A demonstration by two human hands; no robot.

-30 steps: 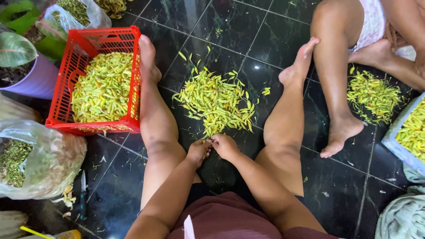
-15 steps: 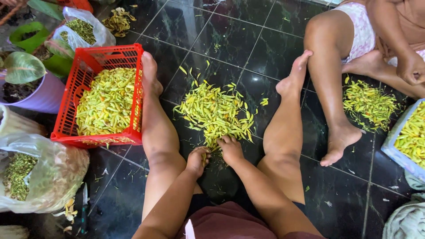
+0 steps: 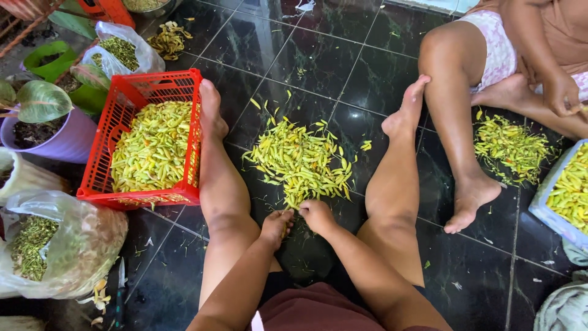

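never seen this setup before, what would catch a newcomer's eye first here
The loose heap of small yellow-green chili peppers on the dark glossy tiled floor between the person's legs stands out, with the left hand and right hand at its near edge. At left sits a red plastic lattice crate full of the same peppers.

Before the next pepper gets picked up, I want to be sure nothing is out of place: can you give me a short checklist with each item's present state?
1. Both hands at the pile: ok. The left hand and right hand meet at the near edge of the pile of yellow-green peppers.
2. What the fingers hold: cannot tell; they are curled together.
3. Red crate within reach: ok, beside the left leg and holding peppers.
4. Crate has room: cannot tell; the peppers lie deep, but how far below the rim is unclear.
5. Other person's pile kept apart: ok, dark floor lies between the piles.
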